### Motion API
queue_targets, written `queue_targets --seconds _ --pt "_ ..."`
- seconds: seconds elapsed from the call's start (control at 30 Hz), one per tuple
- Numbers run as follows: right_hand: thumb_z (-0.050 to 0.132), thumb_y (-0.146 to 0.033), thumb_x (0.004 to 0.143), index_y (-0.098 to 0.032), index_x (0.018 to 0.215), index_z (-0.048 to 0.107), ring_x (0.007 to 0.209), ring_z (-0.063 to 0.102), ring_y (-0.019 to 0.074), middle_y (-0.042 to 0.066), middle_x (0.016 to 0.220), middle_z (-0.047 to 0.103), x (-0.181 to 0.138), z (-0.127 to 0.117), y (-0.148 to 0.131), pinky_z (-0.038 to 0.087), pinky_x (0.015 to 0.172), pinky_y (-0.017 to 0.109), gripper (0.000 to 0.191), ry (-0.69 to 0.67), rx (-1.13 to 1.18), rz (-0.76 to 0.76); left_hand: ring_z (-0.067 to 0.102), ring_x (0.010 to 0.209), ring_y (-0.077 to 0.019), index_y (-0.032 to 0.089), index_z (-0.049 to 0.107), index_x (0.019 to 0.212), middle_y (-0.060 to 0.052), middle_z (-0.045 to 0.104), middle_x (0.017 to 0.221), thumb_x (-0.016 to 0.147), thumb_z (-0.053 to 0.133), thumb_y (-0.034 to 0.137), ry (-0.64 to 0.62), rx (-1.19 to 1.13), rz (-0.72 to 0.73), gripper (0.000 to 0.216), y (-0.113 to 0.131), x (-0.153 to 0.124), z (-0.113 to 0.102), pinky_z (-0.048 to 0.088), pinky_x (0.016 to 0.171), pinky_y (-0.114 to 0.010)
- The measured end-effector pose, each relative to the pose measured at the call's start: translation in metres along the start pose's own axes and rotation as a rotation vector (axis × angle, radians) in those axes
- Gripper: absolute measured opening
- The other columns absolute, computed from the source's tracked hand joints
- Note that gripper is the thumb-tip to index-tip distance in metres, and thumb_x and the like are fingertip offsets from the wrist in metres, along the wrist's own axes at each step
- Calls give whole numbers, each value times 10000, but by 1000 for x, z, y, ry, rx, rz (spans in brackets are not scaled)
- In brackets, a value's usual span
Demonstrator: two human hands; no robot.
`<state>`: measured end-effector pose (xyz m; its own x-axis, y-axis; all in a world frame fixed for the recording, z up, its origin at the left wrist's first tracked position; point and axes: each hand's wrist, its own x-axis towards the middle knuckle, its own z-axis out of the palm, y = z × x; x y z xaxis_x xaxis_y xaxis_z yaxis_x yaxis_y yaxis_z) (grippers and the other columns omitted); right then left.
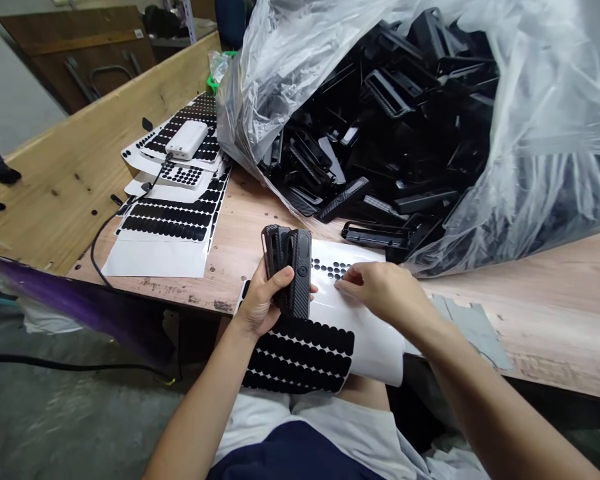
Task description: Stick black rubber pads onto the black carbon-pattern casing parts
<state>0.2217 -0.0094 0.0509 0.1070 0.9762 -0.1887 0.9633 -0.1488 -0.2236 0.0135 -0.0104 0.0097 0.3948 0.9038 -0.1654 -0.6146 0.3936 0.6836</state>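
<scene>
In my left hand [265, 299] are black plastic parts [300, 273] with a carbon-fibre pattern, at least two held side by side and upright. The thumb presses across their front. My right hand [375, 287] is over a white sheet of small round black stickers [337, 269], its thumb and forefinger pinched together at the edge of the dots. Whether a sticker is between those fingertips is too small to see. Below the left hand, a sheet of larger black stickers [300, 353] in scalloped rows lies over the lap and hangs past the table edge.
A big clear plastic bag [535, 133] full of similar black parts [390, 93] fills the back right. At left lie stacked sticker sheets [165, 220], with a white power bank [187, 139] and its black cable on them. A wooden board [105, 133] borders the table's left side.
</scene>
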Motion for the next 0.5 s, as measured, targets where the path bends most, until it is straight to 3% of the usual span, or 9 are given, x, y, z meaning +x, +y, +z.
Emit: queue_targets --seconds 0.17,0.3,0.37,0.5 --pt "634 -252 910 -199 841 785 830 711 306 119 883 805 -11 18 -3 400 662 370 174 32 14 26 787 786 -263 202 511 1314 -33 709 955 701 956 472 1 -6 -1 804 -1 1 2 652 638 -325" --pt "675 -233 848 -213 763 766 750 691 259 72 788 790 -4 13 2 449 677 367 126 5 92 28 788 795 -260 206 525 1279 -42 706 1000 731 933 489 -4 -6 0 739 -2 1 0 639 620 -307" --pt "712 -333 831 -211 729 753 700 668 225 62 749 763 -2 4 4 494 654 352 164 -35 315 3 791 804 -268 196 533 1224 -46 710 980 740 922 501 -5 0 -5 692 -3 1 -2 632 620 -303" --pt "884 -588 651 -196 721 732 694 612 171 41 752 674 -10 -11 -10 536 584 287 426 -193 1133 -29 791 777 -280 196 524 1185 -65 729 1011 703 936 515 3 15 -12 709 -4 2 -3 617 586 -303"
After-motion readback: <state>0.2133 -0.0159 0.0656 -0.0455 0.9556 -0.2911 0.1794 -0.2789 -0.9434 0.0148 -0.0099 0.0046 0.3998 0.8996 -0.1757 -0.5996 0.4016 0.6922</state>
